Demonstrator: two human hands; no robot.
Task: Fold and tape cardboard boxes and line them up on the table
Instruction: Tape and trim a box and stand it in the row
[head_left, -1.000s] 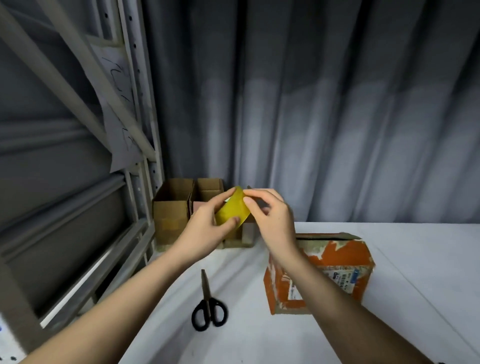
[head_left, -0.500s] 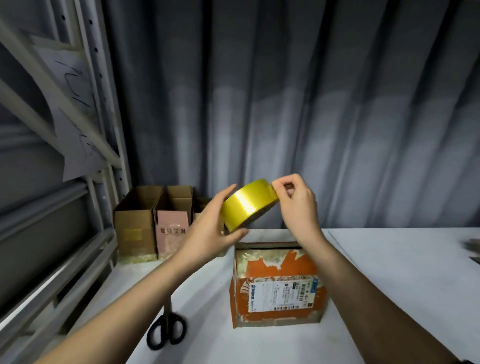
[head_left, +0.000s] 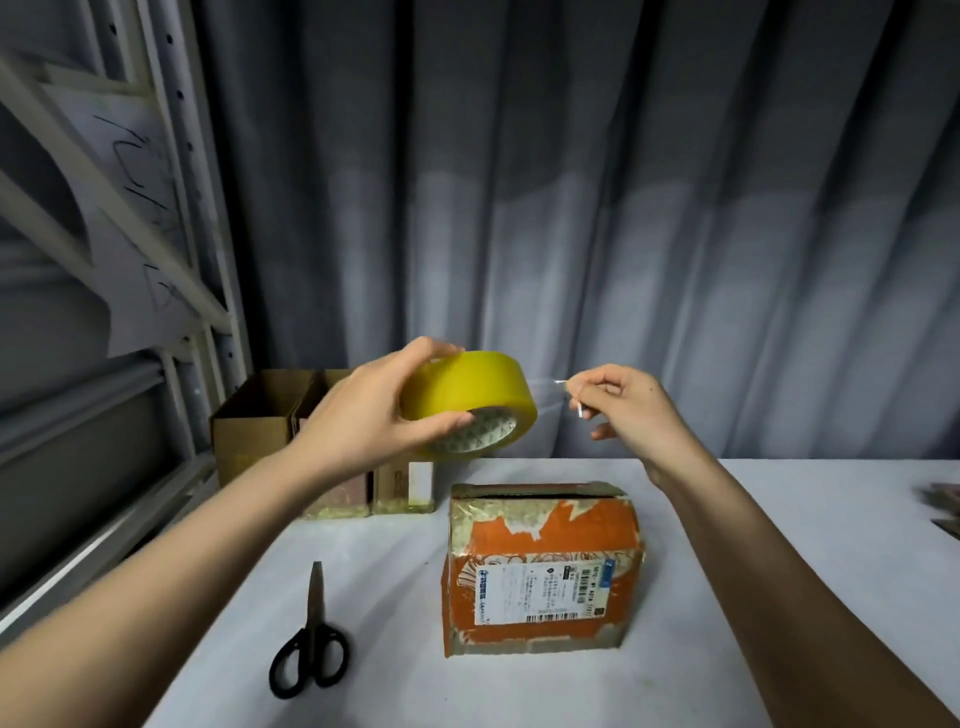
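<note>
The orange box (head_left: 540, 569) stands on the white table (head_left: 779, 571) in front of you with its top seam not yet taped, and above it your left hand (head_left: 363, 415) grips the yellow tape roll (head_left: 470, 402) while your right hand (head_left: 628, 408) pinches the free tape end (head_left: 566, 395) just right of it. You are at the taping step, I judge. Next, draw out enough tape to span the seam, press it down, then take the scissors (head_left: 311, 649) lying to the box's left; three open boxes (head_left: 260, 415) wait at the far left.
</note>
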